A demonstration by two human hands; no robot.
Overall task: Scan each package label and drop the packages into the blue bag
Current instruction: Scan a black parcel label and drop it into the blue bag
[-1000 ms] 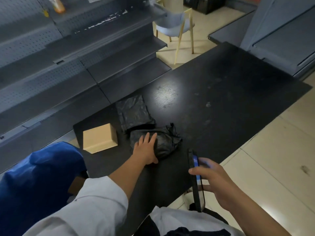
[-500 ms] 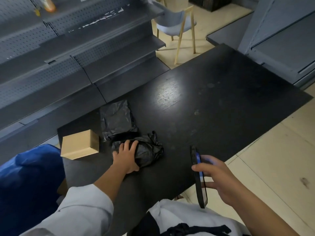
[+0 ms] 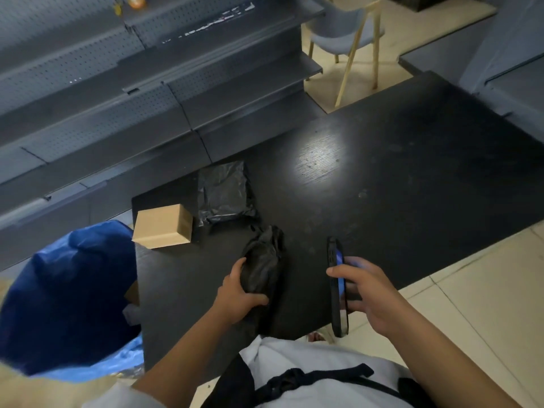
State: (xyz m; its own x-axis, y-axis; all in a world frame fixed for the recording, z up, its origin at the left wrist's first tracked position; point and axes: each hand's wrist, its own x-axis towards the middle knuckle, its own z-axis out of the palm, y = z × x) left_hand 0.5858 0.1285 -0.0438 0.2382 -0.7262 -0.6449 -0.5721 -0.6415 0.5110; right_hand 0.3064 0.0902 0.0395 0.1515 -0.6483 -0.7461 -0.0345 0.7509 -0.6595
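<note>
- A black package [image 3: 262, 265] on the tabletop [image 3: 412, 178] is gripped by the left hand [image 3: 238, 293], fingers curled around it.
- A phone [image 3: 337, 285] is held upright in the right hand [image 3: 374, 293].
- The blue bag [image 3: 67, 295] is placed left of the tabletop.

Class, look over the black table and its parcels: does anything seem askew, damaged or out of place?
One thing: the tan cardboard box juts over the black table's left edge, beside the blue bag. Nothing looks spilled or torn.

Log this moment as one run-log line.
left hand: grips black package | right hand: holds phone | table: box, flat package | blue bag: open
</note>
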